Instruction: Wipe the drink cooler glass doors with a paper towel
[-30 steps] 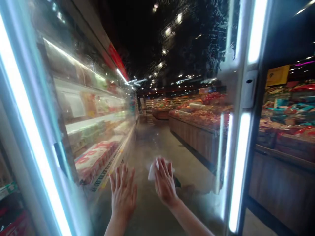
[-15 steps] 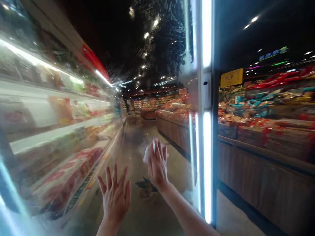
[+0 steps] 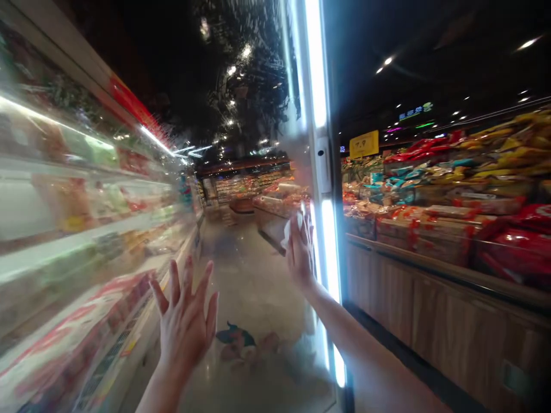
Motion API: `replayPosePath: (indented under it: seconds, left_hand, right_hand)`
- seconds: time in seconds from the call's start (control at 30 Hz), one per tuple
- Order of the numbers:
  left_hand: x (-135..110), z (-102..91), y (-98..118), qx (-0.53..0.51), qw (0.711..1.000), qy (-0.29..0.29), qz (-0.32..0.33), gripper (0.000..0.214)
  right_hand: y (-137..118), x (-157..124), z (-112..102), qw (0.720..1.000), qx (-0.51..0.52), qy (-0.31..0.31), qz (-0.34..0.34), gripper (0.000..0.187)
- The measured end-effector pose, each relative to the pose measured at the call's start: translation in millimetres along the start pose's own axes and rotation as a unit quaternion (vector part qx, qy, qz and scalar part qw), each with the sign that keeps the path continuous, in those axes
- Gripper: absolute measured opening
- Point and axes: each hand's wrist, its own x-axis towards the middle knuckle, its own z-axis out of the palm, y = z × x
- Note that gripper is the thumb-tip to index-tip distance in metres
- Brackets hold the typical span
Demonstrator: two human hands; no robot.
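Note:
I face a smeared glass fridge door (image 3: pixel 253 109) with a lit white frame edge (image 3: pixel 321 97) on its right. My right hand (image 3: pixel 300 246) presses a white cloth (image 3: pixel 287 230) flat against the glass, close to the lit edge. My left hand (image 3: pixel 185 318) is raised lower left with its fingers spread, palm toward the glass and holding nothing. Whether it touches the pane is not clear.
Through the glass, chilled shelves (image 3: pixel 86 229) with packaged goods run along the left and an aisle floor (image 3: pixel 245 281) leads away. On the right, wooden display stands (image 3: pixel 430 287) carry several red and yellow packets. A yellow sign (image 3: pixel 364 143) hangs beyond.
My right hand has slid the cloth up and to the right, toward the door's lit edge. My left hand stayed low and spread. The view has swung so the frame sits nearer the middle.

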Motion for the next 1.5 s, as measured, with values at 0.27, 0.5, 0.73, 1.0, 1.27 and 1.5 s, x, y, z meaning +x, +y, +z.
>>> replayPosePath:
  seconds: [0.27, 0.5, 0.73, 1.0, 1.27, 1.5]
  left_hand:
    - [-1.2, -2.9, -23.0, 0.025, 0.999, 0.016, 0.041, 0.069]
    - [51.3, -38.8, -71.4, 0.063, 0.996, 0.051, 0.048, 0.066]
    - [39.7, -57.7, -92.0, 0.053, 0.998, 0.009, 0.042, 0.064]
    - [32.7, -72.9, -128.4, 0.084, 0.996, 0.033, -0.004, 0.061]
    - [-16.0, -60.7, -139.5, 0.103, 0.993, 0.057, -0.01, 0.063]
    - [-6.4, -69.5, -149.6, 0.101, 0.994, 0.046, -0.022, 0.058]
  right_hand:
    - [-32.6, -59.5, -8.3, 0.999, -0.015, 0.03, -0.009, 0.068]
    - [-68.4, 146.1, 29.3, 0.998, 0.014, 0.027, -0.061, 0.059]
    - [-117.0, -26.6, 20.0, 0.894, 0.091, -0.172, -0.405, 0.064]
    - [-201.7, 217.7, 54.3, 0.954, 0.063, -0.078, -0.284, 0.056]
    - [-208.4, 63.5, 54.2, 0.829, 0.062, -0.185, -0.524, 0.052]
    - [-260.3, 205.2, 58.7, 0.895, 0.037, -0.139, -0.422, 0.055]
